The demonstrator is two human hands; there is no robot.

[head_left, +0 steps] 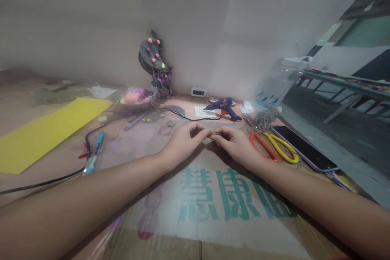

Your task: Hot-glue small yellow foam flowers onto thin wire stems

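My left hand (pixel 185 142) and my right hand (pixel 233 142) meet over the middle of the work surface. Thumb and forefinger of each are pinched together on one tiny yellowish piece (pixel 210 133), too small to name. Beneath them lies a cardboard sheet (pixel 170 227) printed with green characters. Just beyond the hands, a blue hot glue gun (pixel 224 106) rests on its side near a white paper (pixel 203 111). Right of my right hand are orange-handled pliers (pixel 263 146) and a yellow-handled tool (pixel 283 148).
A grey crescent ornament with pompoms (pixel 154 57) stands against the white board. Yellow sheet (pixel 55 132), blue pen (pixel 96 150) and black cord (pixel 45 183) lie left. At right are a phone (pixel 304 148), grey yarn (pixel 265 120) and a clear bottle (pixel 274 83). A bag of pompoms (pixel 135 97) sits behind.
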